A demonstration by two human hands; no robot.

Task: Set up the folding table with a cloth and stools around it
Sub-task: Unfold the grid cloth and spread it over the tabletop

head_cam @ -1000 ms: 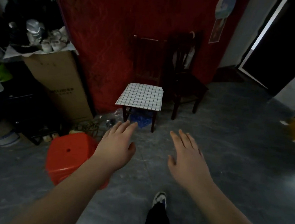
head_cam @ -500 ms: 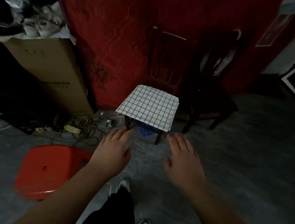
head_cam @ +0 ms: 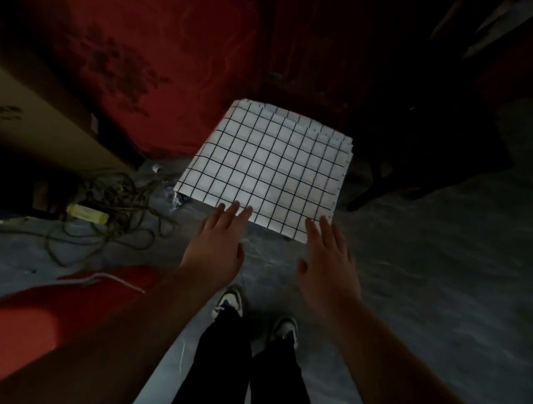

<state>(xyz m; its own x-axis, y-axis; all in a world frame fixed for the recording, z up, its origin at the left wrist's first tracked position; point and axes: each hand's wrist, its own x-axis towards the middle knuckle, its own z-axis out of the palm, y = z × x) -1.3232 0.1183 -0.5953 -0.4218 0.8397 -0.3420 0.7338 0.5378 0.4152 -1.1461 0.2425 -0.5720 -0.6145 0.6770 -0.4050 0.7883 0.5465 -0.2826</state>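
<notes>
Nearest: two legs in black trousers (head_cam: 244, 370), ending in dark-and-white sneakers (head_cam: 230, 301) planted on the grey floor (head_cam: 443, 298). At the lower left edge, a red plastic stool (head_cam: 12, 328), partly covered by the left forearm, with a thin white streak across its far end.

Beyond the shoes, both arms stretched forward, palms down. Left hand (head_cam: 214, 252) flat, grip wide, fingers straight and close together, tips reaching the near edge of the checked cloth (head_cam: 268, 166); touching or just above, cannot tell. Right hand (head_cam: 329, 265) likewise flat, grip wide, fingers slightly spread, tips at the cloth's near right corner. Nothing held in either.

Folded cloth, white with a black grid, lying square on a low seat hidden underneath, near edge hanging over the floor just ahead of the fingertips.

Left of the cloth, on the floor: a tangle of dark cord (head_cam: 116, 208) and a pale yellow block (head_cam: 87, 213) within it. Further left, a brown cardboard box (head_cam: 36, 127) with dark printing on its side, too blurred to read.

Farthest: a red wall (head_cam: 162, 47) behind the cloth, and a dark wooden chair (head_cam: 423, 157) to the right, barely made out in the shadow.
</notes>
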